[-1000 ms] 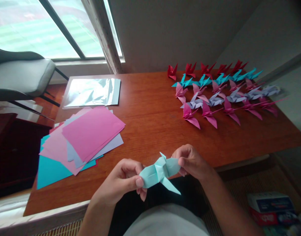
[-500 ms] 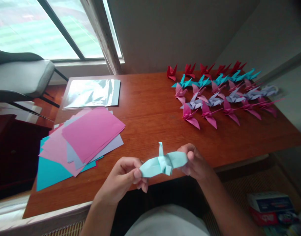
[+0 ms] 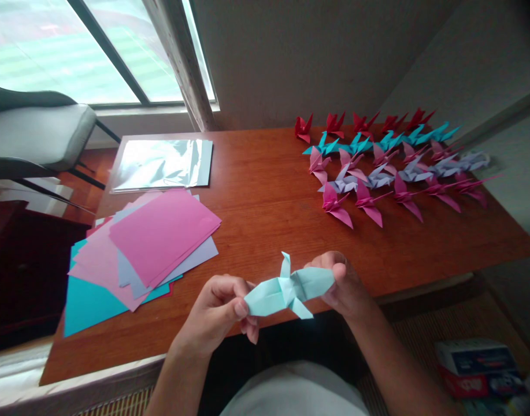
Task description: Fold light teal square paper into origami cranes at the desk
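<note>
A pale blue paper crane [image 3: 288,290] hangs over the near edge of the wooden table [image 3: 265,196], held by its two wings. My left hand [image 3: 221,315] pinches the left wing between thumb and fingers. My right hand [image 3: 340,283] pinches the right wing. The crane's neck points up and its tail points down toward me.
A loose stack of pink, lilac and teal paper sheets [image 3: 147,242] lies at the left. Behind it is a shiny plastic sleeve [image 3: 163,162]. Several finished cranes [image 3: 386,162] in red, teal, pink and lilac stand in rows at the far right. A chair [image 3: 34,133] is by the window, a box [image 3: 479,367] on the floor.
My hands have drawn the wings apart, spreading the crane wider. The crane has turned so its neck stands up, and the long tail point shows shorter below.
</note>
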The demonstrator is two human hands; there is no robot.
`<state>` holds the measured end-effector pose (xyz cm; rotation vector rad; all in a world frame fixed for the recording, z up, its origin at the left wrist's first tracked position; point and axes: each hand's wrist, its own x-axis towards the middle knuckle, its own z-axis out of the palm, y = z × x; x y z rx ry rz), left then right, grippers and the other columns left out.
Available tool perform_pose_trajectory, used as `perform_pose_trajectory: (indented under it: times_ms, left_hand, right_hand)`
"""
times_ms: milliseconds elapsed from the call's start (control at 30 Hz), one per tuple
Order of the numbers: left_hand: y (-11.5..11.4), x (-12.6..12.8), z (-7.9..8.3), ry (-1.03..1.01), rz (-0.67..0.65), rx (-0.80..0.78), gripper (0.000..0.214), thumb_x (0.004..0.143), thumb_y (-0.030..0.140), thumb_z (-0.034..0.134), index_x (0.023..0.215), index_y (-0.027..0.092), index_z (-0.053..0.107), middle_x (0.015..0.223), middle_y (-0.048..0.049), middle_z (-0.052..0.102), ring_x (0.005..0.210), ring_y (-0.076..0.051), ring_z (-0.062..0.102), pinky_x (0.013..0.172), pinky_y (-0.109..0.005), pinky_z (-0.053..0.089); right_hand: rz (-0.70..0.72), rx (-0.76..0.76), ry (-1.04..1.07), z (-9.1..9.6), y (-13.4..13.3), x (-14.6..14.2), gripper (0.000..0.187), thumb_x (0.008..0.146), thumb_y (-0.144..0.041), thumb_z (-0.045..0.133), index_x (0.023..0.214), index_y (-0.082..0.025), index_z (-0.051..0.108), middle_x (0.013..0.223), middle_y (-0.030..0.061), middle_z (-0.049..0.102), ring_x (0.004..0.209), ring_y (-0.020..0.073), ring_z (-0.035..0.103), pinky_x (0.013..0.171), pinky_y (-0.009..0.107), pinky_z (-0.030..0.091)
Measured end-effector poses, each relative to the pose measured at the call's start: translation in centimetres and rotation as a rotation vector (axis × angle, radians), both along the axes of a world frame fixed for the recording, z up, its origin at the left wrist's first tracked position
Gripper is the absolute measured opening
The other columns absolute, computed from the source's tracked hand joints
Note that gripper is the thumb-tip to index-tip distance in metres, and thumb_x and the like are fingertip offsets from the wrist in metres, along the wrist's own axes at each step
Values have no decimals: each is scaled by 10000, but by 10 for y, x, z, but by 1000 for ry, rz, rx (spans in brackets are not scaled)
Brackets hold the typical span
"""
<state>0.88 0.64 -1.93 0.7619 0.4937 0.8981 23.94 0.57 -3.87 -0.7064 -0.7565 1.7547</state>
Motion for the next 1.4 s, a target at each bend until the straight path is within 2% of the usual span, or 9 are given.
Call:
perform_pose_trajectory:
  times_ms: [333, 467, 700, 833, 900, 1033, 1133, 1267, 1400]
  left_hand:
    - [5, 0, 6, 115, -20, 69, 354, 882, 392, 737, 653, 133, 662, 580, -33, 675, 547, -118, 642, 540, -193, 489]
    - [7, 0, 5, 124, 5, 51, 356, 867, 404, 748, 645, 139, 660, 570, -21, 660, 532, -107, 611, 507, -179, 462]
    - [13, 1, 12, 466, 46, 78, 371, 876, 412, 730, 637, 139, 651, 569, -19, 658, 523, -103, 606, 526, -179, 480]
    - [15, 4, 18, 565, 124, 219, 384, 908, 432, 674, 648, 152, 631, 604, -16, 643, 538, -113, 598, 514, -191, 458]
    - [17, 4, 19, 668, 141, 333, 379, 948, 408, 615, 660, 160, 623, 613, -15, 636, 559, -118, 591, 531, -199, 440]
    - [23, 2, 14, 1075, 139, 649, 369, 985, 339, 546, 652, 179, 558, 585, 14, 563, 531, -107, 489, 538, -231, 341]
    - [27, 2, 9, 1302, 84, 822, 339, 999, 320, 510, 686, 192, 532, 643, 8, 556, 578, -128, 489, 567, -258, 325]
    - [27, 5, 7, 1464, 57, 963, 286, 1016, 281, 467, 772, 195, 590, 772, -38, 628, 723, -190, 567, 643, -301, 381]
    - [24, 5, 5, 1556, 171, 985, 184, 1006, 263, 493, 944, 188, 649, 923, -68, 672, 834, -228, 605, 695, -332, 435]
  right_hand:
    - [1, 7, 56, 7, 5, 3, 641, 809, -633, 718, 529, -210, 327, 436, -80, 288, 423, 92, 261, 437, 240, 239]
    - [-27, -13, 26, 7, 5, 8, 610, 823, -616, 716, 543, -207, 359, 468, -80, 308, 435, 85, 265, 439, 233, 232]
    - [-91, -40, -105, 11, 10, 21, 497, 864, -522, 723, 590, -190, 476, 558, -62, 388, 504, 82, 302, 480, 224, 272]
    - [-98, -52, -232, 12, 11, 28, 427, 900, -502, 683, 637, -197, 542, 602, -37, 458, 556, 106, 374, 512, 243, 304]
    - [-109, -40, -396, 12, 11, 31, 426, 909, -522, 660, 653, -199, 557, 602, -30, 486, 564, 113, 397, 528, 252, 314]
    - [-119, 26, -799, 14, 16, 38, 437, 927, -539, 620, 661, -197, 565, 602, -30, 507, 566, 117, 432, 549, 261, 336]
    - [-66, 123, -991, 16, 20, 42, 434, 950, -519, 583, 656, -200, 567, 611, -25, 526, 590, 130, 479, 570, 269, 360]
    - [-9, 219, -1157, 20, 25, 41, 391, 970, -451, 561, 676, -197, 597, 638, -17, 579, 624, 146, 537, 605, 279, 379]
    - [-68, 306, -1283, 21, 27, 37, 293, 969, -380, 566, 765, -190, 659, 745, 20, 681, 701, 173, 614, 651, 284, 428]
